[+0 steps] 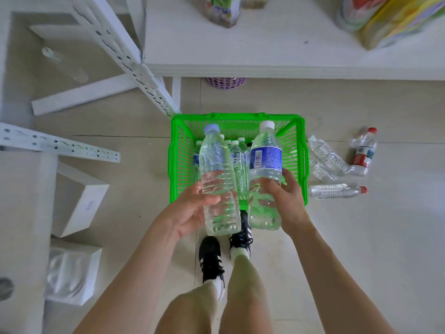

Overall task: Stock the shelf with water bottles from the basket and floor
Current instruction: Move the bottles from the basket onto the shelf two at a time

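Note:
I hold two water bottles upright above the green basket. My left hand grips a clear bottle with a pale blue cap. My right hand grips a blue-labelled bottle with a white cap. Several more capped bottles stand inside the basket, partly hidden behind the two held ones. On the floor right of the basket lie clear bottles, a red-capped one and a red-labelled one. The white shelf spans the top.
White slotted shelf posts slant across the upper left, with a lower shelf board holding a lying bottle. White boxes sit at left. Packaged goods stand on the shelf, a purple basket beneath it. My shoes stand behind the green basket.

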Available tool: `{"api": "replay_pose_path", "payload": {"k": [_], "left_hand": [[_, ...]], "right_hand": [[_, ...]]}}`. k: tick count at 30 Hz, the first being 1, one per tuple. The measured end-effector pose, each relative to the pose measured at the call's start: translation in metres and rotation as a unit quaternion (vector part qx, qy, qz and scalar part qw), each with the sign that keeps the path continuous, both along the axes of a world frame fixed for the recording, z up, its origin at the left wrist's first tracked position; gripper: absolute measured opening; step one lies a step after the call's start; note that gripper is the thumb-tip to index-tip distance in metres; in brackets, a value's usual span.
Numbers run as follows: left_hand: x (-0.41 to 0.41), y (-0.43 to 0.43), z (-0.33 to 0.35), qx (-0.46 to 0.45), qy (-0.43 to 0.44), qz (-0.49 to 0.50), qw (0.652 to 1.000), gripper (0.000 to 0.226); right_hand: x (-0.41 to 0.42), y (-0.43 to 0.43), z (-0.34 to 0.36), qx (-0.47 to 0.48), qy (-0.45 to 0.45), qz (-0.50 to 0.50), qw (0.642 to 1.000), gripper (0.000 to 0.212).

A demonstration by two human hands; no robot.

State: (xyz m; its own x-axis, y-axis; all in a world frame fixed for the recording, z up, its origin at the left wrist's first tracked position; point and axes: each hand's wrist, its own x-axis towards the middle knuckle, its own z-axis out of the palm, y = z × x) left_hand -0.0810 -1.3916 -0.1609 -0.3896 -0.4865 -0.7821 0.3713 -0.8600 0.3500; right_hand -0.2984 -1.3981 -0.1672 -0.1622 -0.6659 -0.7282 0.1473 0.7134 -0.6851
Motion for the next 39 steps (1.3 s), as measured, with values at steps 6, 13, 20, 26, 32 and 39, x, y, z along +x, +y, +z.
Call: {"api": "replay_pose_path", "payload": {"k": [6,13,20,26,32,39], "left_hand": [[-0.005,0.019,0.079,-0.061,-0.012,-0.042,0.997,0.08],[-0.024,0.046,0.171,-0.127,-0.064,-0.003,0.99,0.073],[-0.051,0.094,0.266,-0.2,-0.086,0.071,0.974,0.069],[-0.057,0.13,0.345,-0.261,-0.103,0.097,0.955,0.079],[-0.044,0.148,0.416,-0.318,-0.132,0.1,0.933,0.08],[-0.014,0.14,0.484,-0.371,-0.156,0.11,0.909,0.074]], "right_hand": [[0.001,0.024,0.084,-0.045,-0.025,-0.017,0.999,0.07],[-0.011,0.046,0.179,-0.107,-0.027,0.002,0.994,0.078],[-0.027,0.085,0.289,-0.179,-0.03,0.043,0.982,0.076],[-0.031,0.116,0.377,-0.246,-0.043,0.051,0.967,0.062],[-0.02,0.135,0.446,-0.312,-0.063,0.069,0.946,0.055],[0.01,0.134,0.503,-0.37,-0.062,0.083,0.923,0.07]]}}
